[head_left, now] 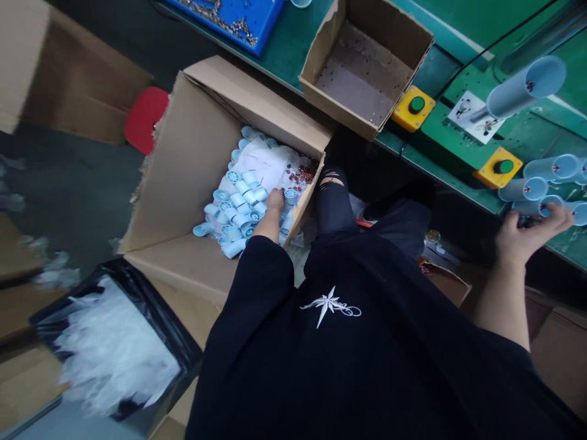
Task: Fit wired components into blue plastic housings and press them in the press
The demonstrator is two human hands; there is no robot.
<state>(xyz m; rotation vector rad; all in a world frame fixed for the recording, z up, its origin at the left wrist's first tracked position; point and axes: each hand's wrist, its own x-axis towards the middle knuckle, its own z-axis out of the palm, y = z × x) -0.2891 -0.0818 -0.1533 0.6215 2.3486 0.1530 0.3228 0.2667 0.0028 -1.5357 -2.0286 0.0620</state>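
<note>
My left hand [276,200] is down inside a large cardboard box [167,177], fingers curled and mostly hidden. It lies beside a short light blue plastic cylinder [290,196]; whether it grips anything is not clear. Many similar pieces [238,211] lie heaped there around a white plastic bag [261,157] and small dark red parts [300,175]. Out on the green bench, my right hand [534,229] has its thumb and fingers around a light blue plastic cup [527,208]. Several more cups [523,189] stand close by it.
On the machine's white plate [474,116] sits another light blue cup [525,88], between two yellow boxes with green buttons [413,109]. A shallow cardboard box [362,73] and a blue tray of metal parts [263,27] are on the bench. A black-lined bin [114,348] stands lower left.
</note>
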